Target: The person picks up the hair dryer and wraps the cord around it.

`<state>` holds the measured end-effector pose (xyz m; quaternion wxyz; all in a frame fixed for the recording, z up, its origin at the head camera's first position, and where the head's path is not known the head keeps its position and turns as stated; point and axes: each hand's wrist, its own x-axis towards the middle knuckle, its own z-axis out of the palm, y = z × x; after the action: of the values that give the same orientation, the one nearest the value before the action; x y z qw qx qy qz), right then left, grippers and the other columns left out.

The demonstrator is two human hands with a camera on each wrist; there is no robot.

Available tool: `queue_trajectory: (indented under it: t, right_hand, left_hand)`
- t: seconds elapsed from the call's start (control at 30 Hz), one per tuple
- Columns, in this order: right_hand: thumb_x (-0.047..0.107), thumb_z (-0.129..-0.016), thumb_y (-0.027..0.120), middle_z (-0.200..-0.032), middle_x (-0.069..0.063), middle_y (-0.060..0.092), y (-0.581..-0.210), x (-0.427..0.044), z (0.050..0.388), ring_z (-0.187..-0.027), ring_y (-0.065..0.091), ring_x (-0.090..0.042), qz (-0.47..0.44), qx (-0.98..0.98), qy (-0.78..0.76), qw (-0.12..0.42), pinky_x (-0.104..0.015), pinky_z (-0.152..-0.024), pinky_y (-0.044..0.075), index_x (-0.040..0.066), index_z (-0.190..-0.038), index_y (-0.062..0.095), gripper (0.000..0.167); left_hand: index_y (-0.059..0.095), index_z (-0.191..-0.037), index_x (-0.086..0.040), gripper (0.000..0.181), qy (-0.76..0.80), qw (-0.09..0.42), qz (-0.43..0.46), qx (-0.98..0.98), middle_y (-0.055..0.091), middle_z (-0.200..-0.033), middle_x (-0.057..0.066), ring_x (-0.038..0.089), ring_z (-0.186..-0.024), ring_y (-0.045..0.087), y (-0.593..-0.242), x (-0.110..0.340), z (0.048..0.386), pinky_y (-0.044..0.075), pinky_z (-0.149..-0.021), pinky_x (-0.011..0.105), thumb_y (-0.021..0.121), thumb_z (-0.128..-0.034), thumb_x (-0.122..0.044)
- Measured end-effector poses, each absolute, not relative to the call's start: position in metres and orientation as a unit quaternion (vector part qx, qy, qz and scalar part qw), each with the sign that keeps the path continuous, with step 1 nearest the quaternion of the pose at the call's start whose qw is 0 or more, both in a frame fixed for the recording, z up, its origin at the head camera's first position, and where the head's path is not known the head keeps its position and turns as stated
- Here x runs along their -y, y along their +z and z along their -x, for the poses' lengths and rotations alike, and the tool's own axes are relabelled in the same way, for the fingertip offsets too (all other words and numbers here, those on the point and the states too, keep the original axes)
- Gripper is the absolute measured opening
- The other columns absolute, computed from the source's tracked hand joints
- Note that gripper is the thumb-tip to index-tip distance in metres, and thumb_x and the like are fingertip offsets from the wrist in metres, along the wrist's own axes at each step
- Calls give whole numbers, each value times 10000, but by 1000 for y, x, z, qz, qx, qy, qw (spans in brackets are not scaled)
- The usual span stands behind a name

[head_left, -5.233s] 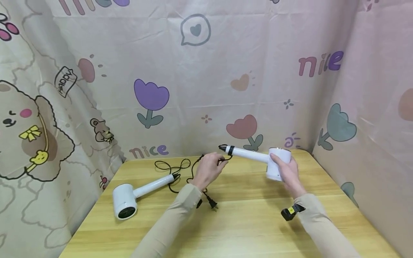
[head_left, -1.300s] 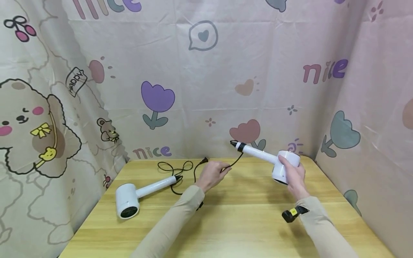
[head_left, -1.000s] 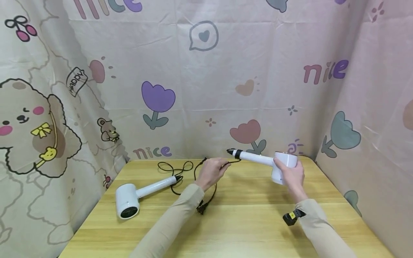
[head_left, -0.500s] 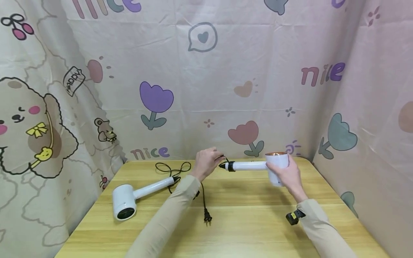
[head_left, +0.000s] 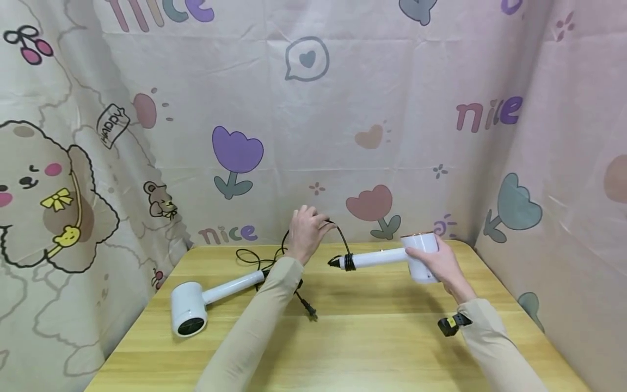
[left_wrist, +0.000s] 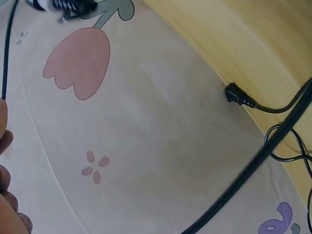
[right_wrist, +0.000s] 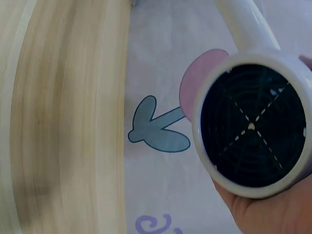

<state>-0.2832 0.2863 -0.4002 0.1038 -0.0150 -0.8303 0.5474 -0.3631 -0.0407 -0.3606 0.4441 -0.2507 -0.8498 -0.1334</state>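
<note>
- Head view: right hand (head_left: 443,264) has its grip wrapped round the barrel of a white hair dryer (head_left: 422,260), held above the right half of the tabletop (head_left: 372,337). Handle near level, black tip toward the left hand (head_left: 305,231).
- Left grip pinching the black cord (head_left: 345,239), raised above and just left of the handle end. Cord drops from the fingertips to the coil (head_left: 350,263) round the handle by the tip.
- Plug (head_left: 309,310) shows beside the left sleeve (head_left: 262,321); can't tell if it touches the wood.
- Second dryer (head_left: 188,305) lies on the left side, handle toward the left forearm.
- Left wrist view: fingers (left_wrist: 4,179) at left edge, cord running up from them; handle end (left_wrist: 73,7) blurred. Another cord (left_wrist: 243,170) crosses near the lens. Second plug (left_wrist: 236,94) sits at the tabletop edge.
- Right wrist view: dryer's round dark grille (right_wrist: 253,131) at right, hand against its lower rim, handle going off the top.
</note>
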Motion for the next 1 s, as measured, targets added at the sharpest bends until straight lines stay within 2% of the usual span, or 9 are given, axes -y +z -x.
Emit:
queue_trajectory:
  t: [0.23, 0.5, 0.6, 0.7, 0.87, 0.9, 1.0]
  right_hand:
    - [374, -885, 717, -1125, -238, 592, -408, -294, 284, -803, 660, -212, -2, 823, 566, 46, -409, -676, 596, 6, -1402, 357, 730]
    - [299, -938, 646, -964, -72, 638, -419, -304, 280, -814, 666, -224, -29, 775, 631, -17, -459, -709, 591, -2, -1366, 345, 605]
    - [272, -950, 622, -959, -58, 638, -424, -308, 277, -832, 664, -230, -38, 762, 645, -37, -473, -724, 587, -4, -1362, 335, 573]
    - [268, -963, 597, -964, -40, 642, -428, -310, 274, -854, 659, -219, -44, 753, 654, -52, -463, -749, 580, -2, -1379, 319, 569]
    - [286, -991, 535, -953, 14, 647, -434, -313, 273, -867, 651, -178, -35, 726, 685, -56, -417, -763, 571, 102, -1369, 345, 461]
    - [294, -995, 524, -946, 27, 651, -435, -313, 273, -863, 652, -169, -30, 717, 694, -57, -407, -760, 571, 144, -1341, 367, 409]
    - [331, -1005, 499, -941, 48, 666, -437, -313, 273, -863, 658, -153, -23, 690, 721, -64, -382, -766, 569, 181, -1287, 375, 343]
  left_hand:
    - [800, -908, -208, 242, -172, 433, 241, 851, 513, -654, -24, 151, -635, 364, -364, 39, 362, 289, -618, 275, 790, -764, -403]
    - [799, -959, -212, 276, -221, 405, 209, 862, 539, -655, -6, 153, -621, 396, -366, 39, 364, 318, -604, 278, 747, -795, -427]
    - [798, -964, -188, 265, -236, 377, 202, 873, 613, -685, 21, 157, -624, 417, -371, 42, 365, 338, -606, 288, 758, -805, -397]
    - [798, -961, -181, 248, -241, 351, 188, 885, 716, -785, 23, 155, -640, 468, -379, 47, 367, 387, -629, 307, 759, -816, -378]
    - [798, -973, -199, 242, -246, 307, 166, 904, 769, -898, 8, 172, -692, 560, -391, 52, 368, 459, -703, 331, 747, -836, -393]
    - [797, -979, -200, 239, -247, 299, 164, 907, 770, -906, 9, 173, -695, 564, -394, 52, 367, 459, -700, 329, 748, -840, -388]
    - [794, -988, -207, 239, -238, 285, 159, 915, 772, -891, 3, 150, -646, 521, -399, 50, 366, 415, -651, 285, 738, -851, -395]
